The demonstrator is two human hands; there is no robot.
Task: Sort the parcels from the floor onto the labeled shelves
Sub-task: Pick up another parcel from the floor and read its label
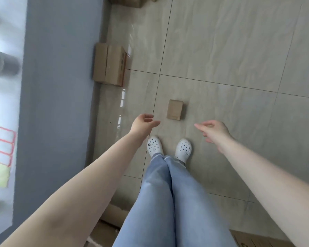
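A small brown cardboard parcel (pixel 175 110) lies on the tiled floor just ahead of my feet. My left hand (pixel 144 123) hangs to its lower left, fingers loosely curled and holding nothing. My right hand (pixel 214 132) reaches down on the parcel's lower right, fingers apart and empty. Neither hand touches the parcel. A larger cardboard box (pixel 110 64) rests on the floor against the grey shelf side (pixel 57 86) at the left. On the white shelf surface at the far left lie red-framed labels (pixel 2 145), blurred.
More cardboard boxes show at the top edge (pixel 128 0), at the bottom right corner (pixel 251 241) and behind my legs at the bottom left (pixel 107 227). My white clogs (pixel 183 149) stand on the beige tile floor (pixel 230 50), which stretches to the right.
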